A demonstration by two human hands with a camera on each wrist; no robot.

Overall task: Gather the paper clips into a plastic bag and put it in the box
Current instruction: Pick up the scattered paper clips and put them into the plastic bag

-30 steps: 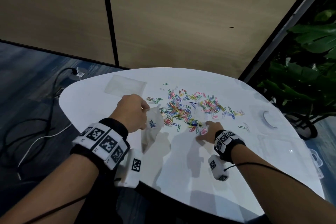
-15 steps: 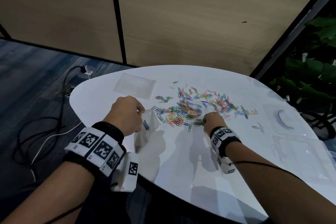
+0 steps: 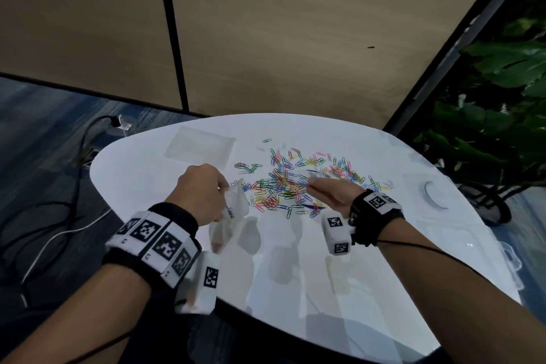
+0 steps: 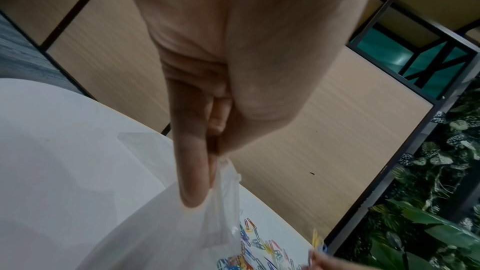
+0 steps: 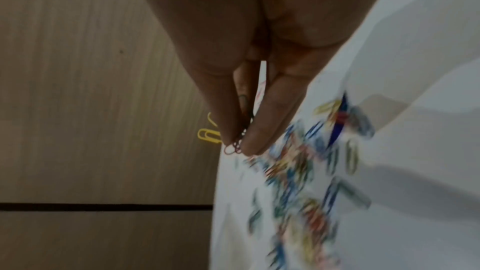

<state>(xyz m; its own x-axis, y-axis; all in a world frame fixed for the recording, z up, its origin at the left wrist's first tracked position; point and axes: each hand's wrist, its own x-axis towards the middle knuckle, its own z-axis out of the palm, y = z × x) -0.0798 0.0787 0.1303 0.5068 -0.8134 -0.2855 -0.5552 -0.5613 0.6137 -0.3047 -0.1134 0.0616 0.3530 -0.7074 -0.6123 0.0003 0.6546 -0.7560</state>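
Several coloured paper clips point(image 3: 295, 183) lie scattered across the middle of the white table point(image 3: 295, 275). My left hand point(image 3: 204, 192) pinches the rim of a clear plastic bag point(image 3: 233, 210) that hangs just above the table's left part; a few clips show inside it. In the left wrist view the bag point(image 4: 197, 223) hangs from my pinching thumb and fingers. My right hand point(image 3: 328, 193) is raised over the pile and pinches a small bunch of paper clips point(image 5: 233, 145) between thumb and fingertips, a little to the right of the bag.
A second flat clear bag point(image 3: 201, 146) lies at the table's far left. A clear plastic box point(image 3: 461, 248) sits at the right edge, a round white thing point(image 3: 434, 195) beyond it. Cables point(image 3: 59, 233) trail on the floor to the left, and a plant point(image 3: 502, 97) stands at right.
My right hand closed on clips in the pile, then lifted and turned towards the bag. My left hand kept hold of the bag, staying in place.
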